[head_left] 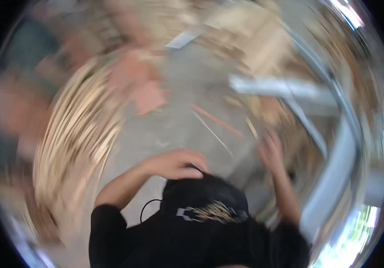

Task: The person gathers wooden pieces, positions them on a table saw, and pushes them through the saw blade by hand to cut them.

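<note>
The whole picture is smeared by motion. My left hand (176,164) lies with bent fingers on top of the black cloth (201,196) at my chest, and the blur hides whether it grips anything. My right hand (270,152) is raised to the right over the grey floor (178,120), fingers apart, holding nothing. A few thin sticks (214,123) lie on the floor just beyond both hands, apart from them. A small tuft of pale slivers (216,211) shows against the black cloth.
A big curved heap of pale thin wooden strips (73,129) fills the left. Reddish blocks (145,87) lie behind it. A light metal frame (330,147) runs down the right, with blurred wood pieces (263,44) at the back.
</note>
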`<control>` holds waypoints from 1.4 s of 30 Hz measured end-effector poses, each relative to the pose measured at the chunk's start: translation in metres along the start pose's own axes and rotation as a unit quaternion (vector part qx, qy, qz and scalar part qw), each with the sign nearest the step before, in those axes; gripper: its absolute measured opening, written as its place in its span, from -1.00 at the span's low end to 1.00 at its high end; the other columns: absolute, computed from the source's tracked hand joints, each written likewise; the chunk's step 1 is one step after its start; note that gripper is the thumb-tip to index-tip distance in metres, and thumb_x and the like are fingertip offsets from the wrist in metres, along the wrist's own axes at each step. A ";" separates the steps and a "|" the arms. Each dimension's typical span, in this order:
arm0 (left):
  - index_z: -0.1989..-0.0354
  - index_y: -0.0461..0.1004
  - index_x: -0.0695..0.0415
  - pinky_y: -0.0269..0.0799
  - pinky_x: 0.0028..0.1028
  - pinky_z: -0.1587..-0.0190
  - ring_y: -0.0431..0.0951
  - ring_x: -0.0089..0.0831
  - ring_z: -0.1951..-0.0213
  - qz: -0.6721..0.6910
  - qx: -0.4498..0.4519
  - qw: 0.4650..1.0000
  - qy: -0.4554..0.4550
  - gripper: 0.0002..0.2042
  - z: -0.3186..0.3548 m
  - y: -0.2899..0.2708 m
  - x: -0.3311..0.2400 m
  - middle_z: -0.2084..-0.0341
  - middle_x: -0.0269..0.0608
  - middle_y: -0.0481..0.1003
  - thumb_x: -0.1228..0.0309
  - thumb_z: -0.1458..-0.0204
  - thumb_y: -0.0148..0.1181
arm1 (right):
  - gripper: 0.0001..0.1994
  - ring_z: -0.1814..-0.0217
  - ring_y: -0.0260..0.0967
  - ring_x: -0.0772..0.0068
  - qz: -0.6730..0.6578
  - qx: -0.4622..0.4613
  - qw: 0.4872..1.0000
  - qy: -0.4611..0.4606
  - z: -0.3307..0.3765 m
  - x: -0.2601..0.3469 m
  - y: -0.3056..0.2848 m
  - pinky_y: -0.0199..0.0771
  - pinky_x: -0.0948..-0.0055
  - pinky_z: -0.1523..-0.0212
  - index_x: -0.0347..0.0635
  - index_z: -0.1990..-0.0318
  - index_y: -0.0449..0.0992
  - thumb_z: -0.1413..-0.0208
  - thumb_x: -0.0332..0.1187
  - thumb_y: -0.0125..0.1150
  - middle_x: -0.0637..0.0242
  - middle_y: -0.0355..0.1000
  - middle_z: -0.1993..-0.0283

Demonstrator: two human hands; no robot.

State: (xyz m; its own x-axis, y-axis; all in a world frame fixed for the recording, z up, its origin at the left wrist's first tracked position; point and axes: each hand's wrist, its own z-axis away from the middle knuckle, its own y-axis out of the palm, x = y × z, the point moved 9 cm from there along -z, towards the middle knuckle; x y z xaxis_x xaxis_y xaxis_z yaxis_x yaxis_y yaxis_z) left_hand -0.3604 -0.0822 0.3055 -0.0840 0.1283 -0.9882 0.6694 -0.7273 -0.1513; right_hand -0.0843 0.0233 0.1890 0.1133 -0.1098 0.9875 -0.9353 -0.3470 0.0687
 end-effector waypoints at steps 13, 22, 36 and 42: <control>-0.31 0.11 0.12 0.28 -0.22 -0.26 0.33 -0.36 -0.26 0.646 -0.034 0.761 -0.048 -0.49 -0.061 -0.088 -0.021 -0.25 -0.19 0.33 0.34 -0.25 0.15 | -0.84 0.15 0.50 0.19 0.259 0.276 0.709 -0.595 -0.329 0.117 0.468 0.51 0.14 0.30 0.03 0.24 0.52 0.02 -0.39 0.22 0.42 0.48 0.18; -0.30 0.21 0.45 0.25 -0.27 -0.32 0.34 -0.24 -0.31 0.664 -0.177 0.726 0.025 -0.37 -0.023 -0.280 -0.053 -0.26 0.08 0.33 0.22 -0.20 0.17 | -0.75 0.08 0.48 -0.03 0.258 0.406 0.689 -0.542 -0.465 0.036 0.590 0.51 0.03 0.14 -0.05 0.07 0.50 -0.06 -0.40 0.11 0.18 0.48 0.15; -0.31 0.22 0.43 0.17 -0.26 -0.35 0.31 -0.24 -0.30 0.591 -0.121 0.797 -0.030 -0.25 0.028 -0.362 -0.012 -0.27 0.06 0.30 -0.01 -0.18 0.14 | -0.63 -0.12 0.44 0.04 0.383 0.467 0.638 -0.478 -0.542 0.093 0.730 0.49 0.09 -0.06 -0.14 -0.17 0.46 -0.26 -0.25 0.04 0.05 0.50 -0.08; -0.30 0.23 0.43 0.18 -0.27 -0.34 0.32 -0.25 -0.28 0.591 -0.114 0.799 -0.019 -0.25 0.065 -0.378 -0.017 -0.26 0.05 0.32 -0.03 -0.18 0.14 | -0.65 -0.10 0.46 0.06 0.383 0.470 0.649 -0.459 -0.536 0.102 0.748 0.51 0.09 -0.04 -0.13 -0.14 0.48 -0.26 -0.25 0.05 0.07 0.51 -0.07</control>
State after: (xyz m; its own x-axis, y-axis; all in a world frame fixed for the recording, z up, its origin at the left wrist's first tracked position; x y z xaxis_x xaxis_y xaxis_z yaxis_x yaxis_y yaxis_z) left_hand -0.6600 0.1472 0.3780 0.6855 -0.5809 -0.4389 0.4151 -0.1833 0.8911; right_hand -0.9519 0.2522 0.4170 0.2925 -0.9443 0.1505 -0.2659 -0.2315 -0.9358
